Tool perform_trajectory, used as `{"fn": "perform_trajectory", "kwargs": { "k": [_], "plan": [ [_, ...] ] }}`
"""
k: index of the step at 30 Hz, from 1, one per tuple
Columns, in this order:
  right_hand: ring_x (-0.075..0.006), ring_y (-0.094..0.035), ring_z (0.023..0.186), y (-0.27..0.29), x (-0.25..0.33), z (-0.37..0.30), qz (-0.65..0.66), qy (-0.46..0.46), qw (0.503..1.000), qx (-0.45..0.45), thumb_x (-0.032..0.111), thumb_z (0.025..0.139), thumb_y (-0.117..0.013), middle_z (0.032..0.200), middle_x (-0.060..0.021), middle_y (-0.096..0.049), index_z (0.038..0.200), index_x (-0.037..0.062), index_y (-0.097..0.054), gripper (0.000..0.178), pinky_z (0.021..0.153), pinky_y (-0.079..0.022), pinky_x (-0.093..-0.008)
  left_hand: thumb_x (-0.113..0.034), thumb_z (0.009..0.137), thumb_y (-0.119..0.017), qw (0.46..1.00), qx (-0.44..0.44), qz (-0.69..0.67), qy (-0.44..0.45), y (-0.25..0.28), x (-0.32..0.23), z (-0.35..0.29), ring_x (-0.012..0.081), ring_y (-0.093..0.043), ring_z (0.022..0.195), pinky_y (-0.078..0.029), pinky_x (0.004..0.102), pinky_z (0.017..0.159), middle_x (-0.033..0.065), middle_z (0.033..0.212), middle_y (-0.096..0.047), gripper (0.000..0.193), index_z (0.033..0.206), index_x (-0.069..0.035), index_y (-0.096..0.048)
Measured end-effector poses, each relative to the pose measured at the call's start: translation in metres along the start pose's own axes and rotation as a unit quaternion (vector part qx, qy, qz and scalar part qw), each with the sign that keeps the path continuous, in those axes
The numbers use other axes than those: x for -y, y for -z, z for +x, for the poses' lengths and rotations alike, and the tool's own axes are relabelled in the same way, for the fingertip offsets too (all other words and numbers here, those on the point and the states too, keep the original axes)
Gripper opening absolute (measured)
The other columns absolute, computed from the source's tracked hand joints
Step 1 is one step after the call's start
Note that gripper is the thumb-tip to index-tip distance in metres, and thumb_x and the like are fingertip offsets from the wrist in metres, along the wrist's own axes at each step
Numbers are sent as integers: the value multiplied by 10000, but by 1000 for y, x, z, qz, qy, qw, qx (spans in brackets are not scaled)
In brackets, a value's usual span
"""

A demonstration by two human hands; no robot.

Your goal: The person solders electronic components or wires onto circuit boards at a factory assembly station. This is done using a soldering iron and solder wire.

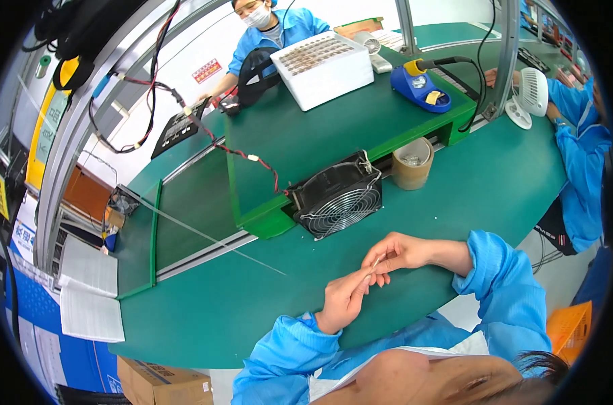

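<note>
A: What is nearest to us?

B: The person's blue sleeves [512, 293], at the near side of the green table [218, 317]. Just beyond, the left hand [343, 302] and the right hand [402, 252] meet.

A: Are the hands open?

B: No. The fingers are folded, and both hands seem to pinch one thin piece [376, 262] between them, above the table. Its kind is too small to tell.

A: How to do this well?

B: I would pinch lightly, keep the wrists steady, and work low, so a dropped piece is easily found.

A: And farther?

B: A black fan [337, 192], a brown round container [412, 177] to its right, then a white foam box [335, 86].
</note>
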State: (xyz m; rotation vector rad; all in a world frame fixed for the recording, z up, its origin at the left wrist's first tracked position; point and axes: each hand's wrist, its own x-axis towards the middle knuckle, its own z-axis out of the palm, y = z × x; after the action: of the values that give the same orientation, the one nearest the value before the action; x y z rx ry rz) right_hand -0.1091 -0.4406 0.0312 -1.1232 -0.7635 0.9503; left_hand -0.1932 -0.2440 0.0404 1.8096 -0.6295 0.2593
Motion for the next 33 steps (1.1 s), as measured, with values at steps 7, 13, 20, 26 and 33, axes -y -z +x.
{"fn": "perform_trajectory", "kwargs": {
  "k": [7,13,20,26,33],
  "plan": [
    [-125,-644,798,4,-3,3,-72,-53,996,8,67,912,-609,945,-72,-674,1129,2,-607,227,686,-525,-244,-80,933,-552,989,-33,18,141,25,-11,-8,106,-553,656,-428,235,576,57,754,-609,167,1020,-11,-676],
    [-128,-649,775,2,-4,3,-135,-49,990,7,90,907,-624,929,-76,-681,1079,5,-636,193,654,-534,-249,-91,893,-607,948,-189,66,246,107,-24,-49,75,-463,705,-355,221,605,0,818,-567,125,908,-3,-695],
    [-135,-659,730,-5,-2,2,-207,-38,977,-24,53,891,-618,884,-96,-692,1046,-2,-648,167,639,-530,-254,-178,956,-541,870,-299,-33,390,230,-11,-48,87,-484,605,-421,222,598,57,884,-626,218,1047,11,-601],
    [-125,-668,685,-8,-1,6,-256,-13,966,-36,29,867,-620,833,-88,-692,1020,-5,-650,160,603,-527,-242,-118,989,-371,795,-456,-257,307,249,43,-1,413,-469,1201,-422,481,1037,305,1279,-425,410,1316,114,-288],
    [-139,-674,682,-9,-1,5,-291,3,956,-35,28,864,-619,814,-89,-687,1016,-3,-650,157,591,-533,-255,-91,964,-360,711,-557,-325,280,226,99,48,455,-264,1331,-341,590,1055,357,1380,-229,470,1371,92,-214]
  ]
}}
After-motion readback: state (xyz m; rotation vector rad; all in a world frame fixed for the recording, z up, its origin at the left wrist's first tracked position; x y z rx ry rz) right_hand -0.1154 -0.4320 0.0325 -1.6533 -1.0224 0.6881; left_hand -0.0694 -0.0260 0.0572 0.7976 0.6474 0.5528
